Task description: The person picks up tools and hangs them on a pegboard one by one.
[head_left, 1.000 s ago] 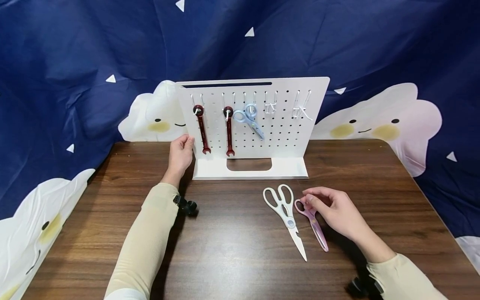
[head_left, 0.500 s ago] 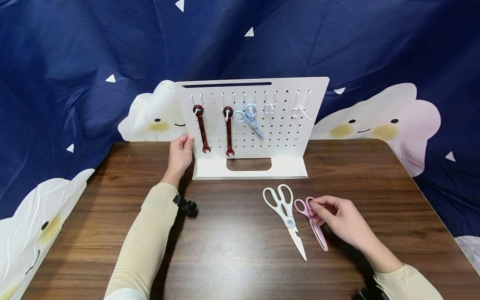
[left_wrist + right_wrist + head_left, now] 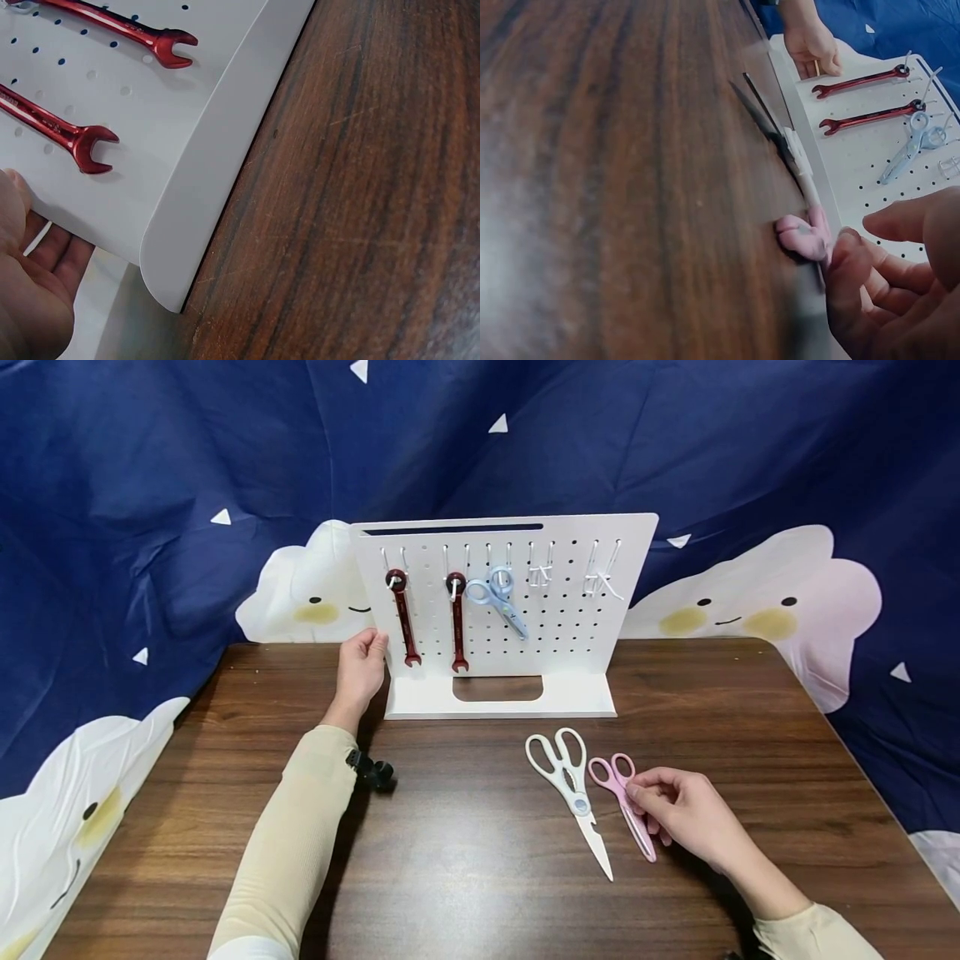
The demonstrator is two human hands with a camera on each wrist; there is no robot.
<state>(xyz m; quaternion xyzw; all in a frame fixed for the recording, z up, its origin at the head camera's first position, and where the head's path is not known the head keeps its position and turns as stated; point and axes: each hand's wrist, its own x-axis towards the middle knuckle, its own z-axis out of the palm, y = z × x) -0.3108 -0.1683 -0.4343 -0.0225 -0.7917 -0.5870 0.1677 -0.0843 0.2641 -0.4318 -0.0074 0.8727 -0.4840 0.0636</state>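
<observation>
On the right half of the surface (image 3: pixel 465 827), out in front of the board's right front corner, lie the pink scissors (image 3: pixel 626 803), rings toward the far edge and blades toward the near edge. The right hand (image 3: pixel 690 817) has its thumb and fingers at the right side of the pink scissors, by the pivot; blur in the right wrist view hides the contact, so I cannot tell whether it pinches them. Just beside them, apart and to the left, the white scissors (image 3: pixel 581 806) point the same way, their handles near the front edge of the board.

The white pegboard (image 3: pixel 577 695) stands near the far edge of the surface, leaning back from its flat base. The left hand (image 3: pixel 362 670) is clamped on its left edge, thumb in front and fingers behind. The board carries three tools on white hooks. Closest to its left edge hangs one red wrench (image 3: pixel 406 620), ring end up and open end down; a second red wrench (image 3: pixel 459 627) hangs likewise, farther in. To the right of that, the blue scissors (image 3: pixel 502 602) hang by one ring, blades slanting down toward the right. Two more pairs of white hooks follow, the last one near the upper right corner. A slot runs along the top edge, and brown wood shows through a cutout in the base.

Beyond the far edge hangs a dark blue cloth (image 3: pixel 555 460) with white triangles and smiling clouds.
</observation>
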